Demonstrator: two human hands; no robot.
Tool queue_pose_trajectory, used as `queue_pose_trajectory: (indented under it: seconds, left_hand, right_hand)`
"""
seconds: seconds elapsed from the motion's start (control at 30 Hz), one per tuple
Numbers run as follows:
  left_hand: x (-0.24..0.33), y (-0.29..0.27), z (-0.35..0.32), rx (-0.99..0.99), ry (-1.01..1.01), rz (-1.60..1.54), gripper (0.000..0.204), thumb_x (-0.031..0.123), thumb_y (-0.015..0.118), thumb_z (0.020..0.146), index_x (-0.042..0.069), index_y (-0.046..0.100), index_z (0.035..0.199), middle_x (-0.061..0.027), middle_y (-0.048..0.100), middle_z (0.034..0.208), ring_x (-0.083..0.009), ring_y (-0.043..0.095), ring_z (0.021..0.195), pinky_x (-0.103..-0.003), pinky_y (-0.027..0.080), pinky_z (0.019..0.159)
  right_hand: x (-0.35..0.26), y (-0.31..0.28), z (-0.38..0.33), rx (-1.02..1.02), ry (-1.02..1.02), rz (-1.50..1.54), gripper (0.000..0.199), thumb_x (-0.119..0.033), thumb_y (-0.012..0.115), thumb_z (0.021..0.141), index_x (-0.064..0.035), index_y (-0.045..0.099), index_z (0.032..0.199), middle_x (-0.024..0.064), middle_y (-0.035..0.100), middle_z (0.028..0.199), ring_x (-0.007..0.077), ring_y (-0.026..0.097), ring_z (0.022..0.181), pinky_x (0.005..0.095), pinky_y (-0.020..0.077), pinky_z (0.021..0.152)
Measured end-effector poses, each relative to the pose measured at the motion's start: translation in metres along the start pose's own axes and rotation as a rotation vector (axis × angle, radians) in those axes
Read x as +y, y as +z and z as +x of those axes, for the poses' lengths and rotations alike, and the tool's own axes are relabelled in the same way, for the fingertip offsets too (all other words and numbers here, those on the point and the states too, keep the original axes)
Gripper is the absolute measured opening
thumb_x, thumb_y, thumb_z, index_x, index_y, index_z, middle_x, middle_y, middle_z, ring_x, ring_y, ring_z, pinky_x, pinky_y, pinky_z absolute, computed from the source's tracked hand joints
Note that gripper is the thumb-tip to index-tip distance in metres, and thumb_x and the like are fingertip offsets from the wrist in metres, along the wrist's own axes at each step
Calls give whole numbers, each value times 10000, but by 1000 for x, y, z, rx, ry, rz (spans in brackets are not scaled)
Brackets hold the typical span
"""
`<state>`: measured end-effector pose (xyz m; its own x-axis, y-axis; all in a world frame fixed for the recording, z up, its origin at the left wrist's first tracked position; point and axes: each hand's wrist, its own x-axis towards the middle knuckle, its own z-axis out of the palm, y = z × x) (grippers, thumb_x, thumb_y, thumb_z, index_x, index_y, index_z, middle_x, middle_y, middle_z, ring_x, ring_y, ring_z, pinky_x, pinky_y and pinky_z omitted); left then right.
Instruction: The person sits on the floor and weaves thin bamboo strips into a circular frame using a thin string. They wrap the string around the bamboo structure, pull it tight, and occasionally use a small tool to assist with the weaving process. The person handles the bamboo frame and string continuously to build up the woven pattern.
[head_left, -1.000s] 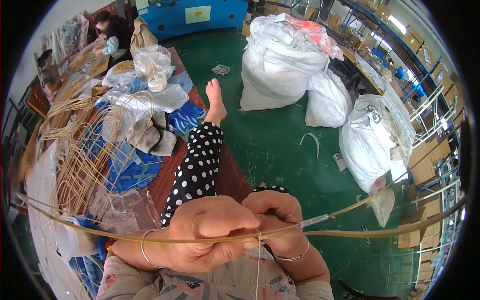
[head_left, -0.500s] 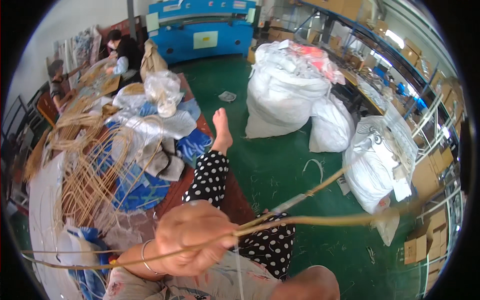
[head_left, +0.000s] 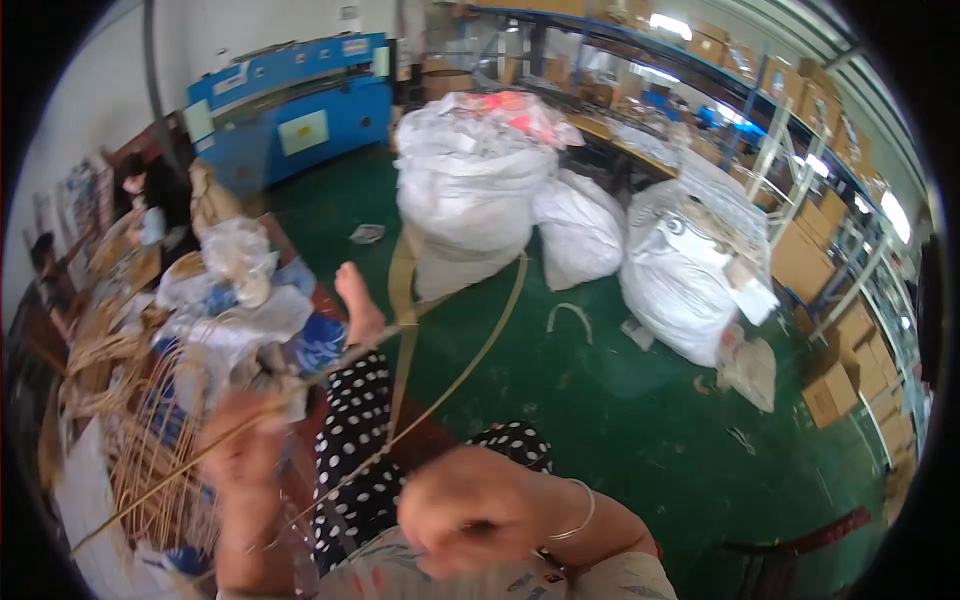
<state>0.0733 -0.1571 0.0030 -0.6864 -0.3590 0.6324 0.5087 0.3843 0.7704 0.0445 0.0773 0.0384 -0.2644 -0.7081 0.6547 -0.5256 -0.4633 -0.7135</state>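
Head view, near edge: right hand (head_left: 470, 515) blurred, fist-like, grip pressed together, seemingly pinching the near end of a thin cane strip (head_left: 455, 385); bracelet on the wrist. Left hand (head_left: 245, 450), raised and blurred, closed round a second cane stem (head_left: 160, 490) running down-left. The strip's long axis runs up and away from the right fist, looping above the dotted trouser leg (head_left: 355, 420) and bare foot (head_left: 357, 305). Farther: cane bundle (head_left: 130, 440), white sacks (head_left: 470, 180).

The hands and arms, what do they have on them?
Both hands are bare, no gloves. The right hand has a thin silvery bangle round its wrist. The left hand is motion-blurred, with what looks like a thin bangle too. No sleeves reach the forearms.
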Motion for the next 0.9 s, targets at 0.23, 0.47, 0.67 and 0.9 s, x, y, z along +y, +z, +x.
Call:
queue_pose_trajectory:
  seconds: [0.23,0.47,0.67,0.9]
  left_hand:
    - [20,47,11,-324,440,96,69,-7,593,755,7,565,816,-104,587,718,-261,569,613,-328,459,538]
    - [77,25,8,-455,372,-149,140,14,622,757,-48,587,878,-128,591,714,-222,576,573,-283,466,494]
    - [77,27,1,-467,331,-198,165,22,638,750,-47,594,893,-131,599,719,-212,583,591,-279,470,502]
    - [29,47,-8,-364,394,-34,114,9,622,735,-3,583,842,-100,589,703,-254,565,578,-316,448,508]
  right_hand:
    - [2,40,9,542,195,1134,196,-198,593,830,-9,551,807,72,602,741,170,538,530,296,410,465]
    - [-40,8,18,74,-119,-137,355,-328,559,830,21,594,782,139,586,698,231,537,499,312,416,446]
    - [-7,31,8,431,-17,-741,225,-52,686,667,-30,559,851,82,610,741,232,591,592,298,459,509]
    - [38,28,3,610,126,-501,49,4,567,757,-23,549,794,89,552,638,205,523,506,287,390,456]
